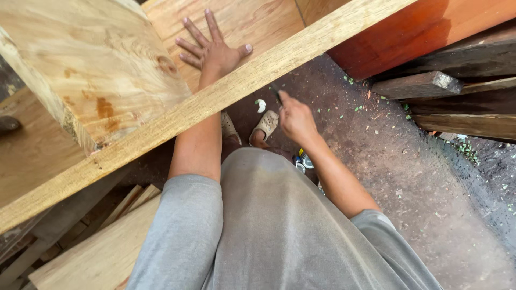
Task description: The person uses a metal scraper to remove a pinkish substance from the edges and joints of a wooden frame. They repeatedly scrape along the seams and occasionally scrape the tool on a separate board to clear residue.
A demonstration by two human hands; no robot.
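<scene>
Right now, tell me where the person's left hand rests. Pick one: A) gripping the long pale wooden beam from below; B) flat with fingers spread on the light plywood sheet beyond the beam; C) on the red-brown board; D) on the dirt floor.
B: the left hand lies palm down, fingers spread, on the light plywood sheet beyond the long pale wooden beam.

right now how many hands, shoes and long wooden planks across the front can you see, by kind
hands: 2, left hand flat on the plywood sheet, right hand holding a small dark tool by the plank
shoes: 2, tan shoes on the dirt floor
long wooden plank: 1
total: 5
</scene>
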